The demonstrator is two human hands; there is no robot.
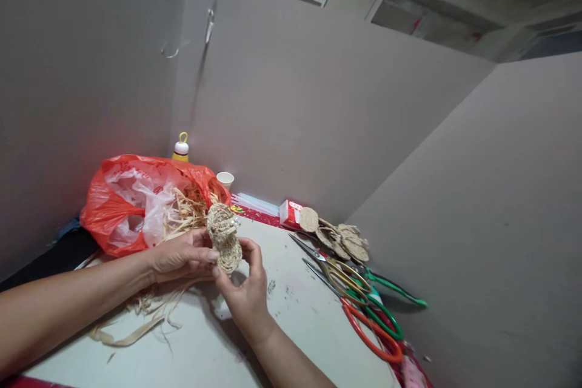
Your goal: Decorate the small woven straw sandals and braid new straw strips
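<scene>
A small woven straw slipper (225,242), with small pearly beads near its upper part, is held up over the table between both hands. My left hand (186,256) grips its left side, thumb in front. At its lower right edge, my right hand (248,285) pinches it between thumb and fingers. Loose straw strips (131,333) lie on the table below my left forearm. Behind the hands, a red plastic bag (109,218) lies open with a bundle of dry straw (188,209) spilling from it.
At the right lie orange-handled scissors (373,333), gold-handled scissors (343,279) and green-handled pliers (395,288). Several flat woven soles (348,242) are piled beside a red and white box (291,213). A paper cup (225,179) and a yellow bottle (180,150) stand at the back by the wall.
</scene>
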